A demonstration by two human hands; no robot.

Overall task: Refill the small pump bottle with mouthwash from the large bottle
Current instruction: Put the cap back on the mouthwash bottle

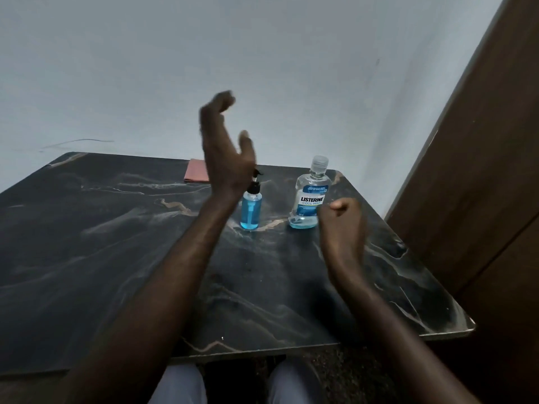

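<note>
- Two bottles stand upright on the dark marbled desk (pixel 116 228): our small pump bottle (pixel 250 209), blue inside, and the large mouthwash bottle (pixel 309 196) near it on the right, cap on.
- Our left hand (pixel 226 153) is raised above the pump bottle, fingers (pixel 223 102) spread and loosely curved, holding nothing.
- Our right hand (pixel 342 225) hovers just beside the large bottle, curled closed, empty.
- We see a pink cloth (pixel 197 170) at the desk's far edge.
</note>
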